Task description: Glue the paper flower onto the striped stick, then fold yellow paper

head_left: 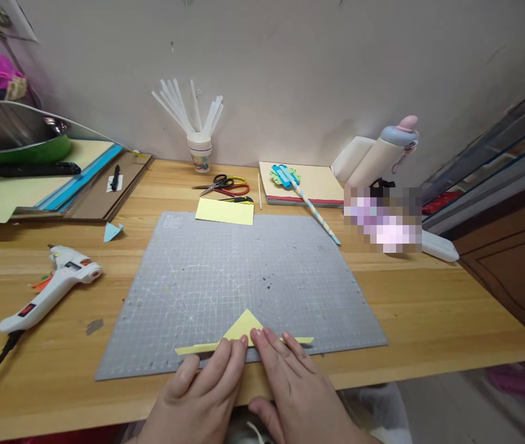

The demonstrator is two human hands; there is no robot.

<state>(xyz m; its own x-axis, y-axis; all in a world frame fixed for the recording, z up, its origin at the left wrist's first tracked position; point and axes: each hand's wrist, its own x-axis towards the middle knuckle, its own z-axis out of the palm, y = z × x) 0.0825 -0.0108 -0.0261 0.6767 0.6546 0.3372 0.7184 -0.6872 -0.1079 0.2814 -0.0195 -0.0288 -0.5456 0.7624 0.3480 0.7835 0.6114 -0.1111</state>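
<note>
A folded piece of yellow paper (pixel 246 322) lies at the near edge of the grey cutting mat (pixel 216 265), with a triangular peak pointing away from me and a thin strip running out to both sides. My left hand (pixel 209 385) is closed on its near edge, fingers bent and fingertips on the paper; that thumb is hidden. Beside it, my right hand (pixel 293 376) is open, its fingers stretched flat over the paper's right half and its thumb apart, below the table edge. The two index fingertips almost meet below the peak.
A yellow paper rectangle (pixel 224 212), scissors (pixel 220 184) and a yellow-black cutter (pixel 239 200) lie behind the mat. Left is a glue gun (pixel 54 287). A cup of white sticks (pixel 199 154) stands near the wall. A paper flower (pixel 284 176) rests on a pad (pixel 331 185) near a bottle (pixel 378 151).
</note>
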